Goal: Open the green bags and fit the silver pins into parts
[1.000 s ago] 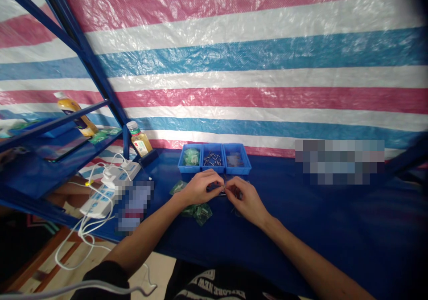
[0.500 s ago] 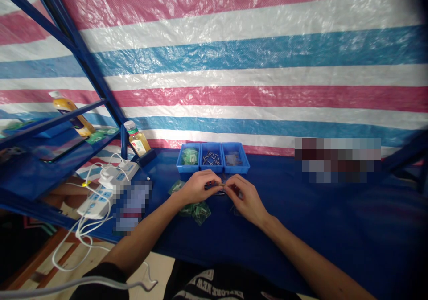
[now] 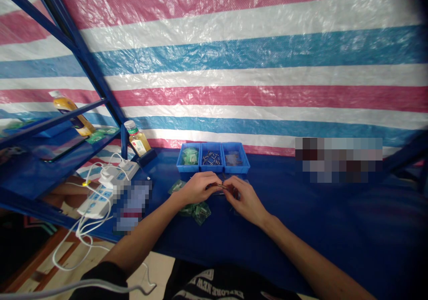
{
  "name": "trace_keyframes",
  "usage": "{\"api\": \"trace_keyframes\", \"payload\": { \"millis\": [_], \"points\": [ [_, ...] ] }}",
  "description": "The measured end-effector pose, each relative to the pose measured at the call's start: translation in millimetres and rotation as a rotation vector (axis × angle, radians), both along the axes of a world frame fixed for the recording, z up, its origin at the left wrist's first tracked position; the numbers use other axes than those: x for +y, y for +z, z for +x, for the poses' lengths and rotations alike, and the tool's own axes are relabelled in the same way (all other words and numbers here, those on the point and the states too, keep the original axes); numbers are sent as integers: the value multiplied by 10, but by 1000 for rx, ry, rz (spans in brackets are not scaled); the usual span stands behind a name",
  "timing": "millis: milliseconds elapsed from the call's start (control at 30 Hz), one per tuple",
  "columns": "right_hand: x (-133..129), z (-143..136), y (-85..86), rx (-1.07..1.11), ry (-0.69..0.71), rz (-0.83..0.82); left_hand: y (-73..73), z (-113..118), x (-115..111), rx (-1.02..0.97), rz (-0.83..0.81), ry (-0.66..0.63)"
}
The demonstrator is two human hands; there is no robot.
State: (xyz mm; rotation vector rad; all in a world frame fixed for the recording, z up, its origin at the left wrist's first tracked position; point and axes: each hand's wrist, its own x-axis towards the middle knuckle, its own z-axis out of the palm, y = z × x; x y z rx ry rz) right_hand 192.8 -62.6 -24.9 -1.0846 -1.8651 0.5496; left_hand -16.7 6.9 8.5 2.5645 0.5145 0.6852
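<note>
My left hand (image 3: 199,187) and my right hand (image 3: 243,197) meet over the blue table, fingertips pinched together. Between them is a small thin piece (image 3: 222,185), too small to identify. Just beyond my hands stand three joined blue bins: the left bin (image 3: 183,168) has green-and-white packets, the middle bin (image 3: 211,168) has several thin metal pieces, and the right bin (image 3: 238,169) has clear packets. Green packets (image 3: 200,212) lie under and beside my left hand. More small items below my fingers are mostly hidden.
To the left are a white power strip (image 3: 95,202) with tangled cables, a pixelated flat object (image 3: 133,206) and a drink bottle (image 3: 137,139). A blue metal frame (image 3: 80,61) rises there. A striped plastic sheet (image 3: 250,72) hangs behind the table (image 3: 284,260).
My right hand has shifted slightly left and its fingers have curled closer to my left fingertips. My left hand stays nearly in place.
</note>
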Motion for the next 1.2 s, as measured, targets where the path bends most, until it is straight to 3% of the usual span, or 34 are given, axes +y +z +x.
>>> {"api": "trace_keyframes", "payload": {
  "millis": [533, 833, 1033, 1200],
  "points": [
    [-12, 3, -9, 2, -8, -10, -2, -18, 18, -1, -24, 19],
    [-39, 13, -21, 134, -158, -48, -10, -24, 28, 27, -38, 51],
    [-48, 9, 21, 105, -97, 14, -15, -22, 58, 84, -30, 112],
    [30, 84, -19, 267, -291, -58, 34, -57, 73, 80, -81, 212]
  ]
}}
